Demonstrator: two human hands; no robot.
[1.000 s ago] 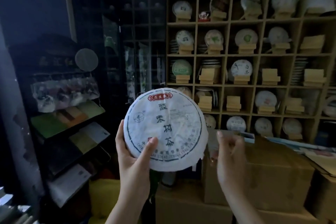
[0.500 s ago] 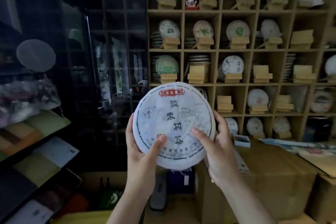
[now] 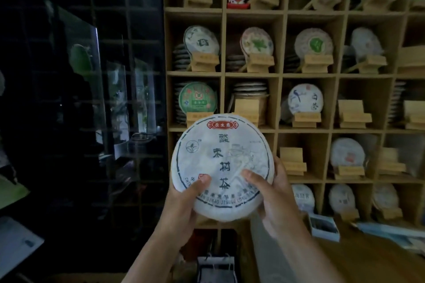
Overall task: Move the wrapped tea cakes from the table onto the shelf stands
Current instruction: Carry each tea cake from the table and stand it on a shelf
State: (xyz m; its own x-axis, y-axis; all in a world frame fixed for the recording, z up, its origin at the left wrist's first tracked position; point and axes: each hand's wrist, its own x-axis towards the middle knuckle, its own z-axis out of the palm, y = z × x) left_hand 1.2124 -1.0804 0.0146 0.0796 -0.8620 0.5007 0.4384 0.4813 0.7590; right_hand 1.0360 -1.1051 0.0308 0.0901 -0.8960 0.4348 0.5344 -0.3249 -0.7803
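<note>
Both hands on it: left hand [image 3: 184, 204] and right hand [image 3: 273, 197] grip the wrapped tea cake [image 3: 222, 166] upright, face readable, before the shelf [image 3: 308, 130], likely lining up an empty stand [image 3: 293, 161].

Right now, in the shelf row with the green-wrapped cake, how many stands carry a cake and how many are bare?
Stands carrying a cake: 2, the green-wrapped cake and the white cake with a bird
Bare stands: 3
Total: 5 stands, the last one cut off by the picture's right edge
</note>
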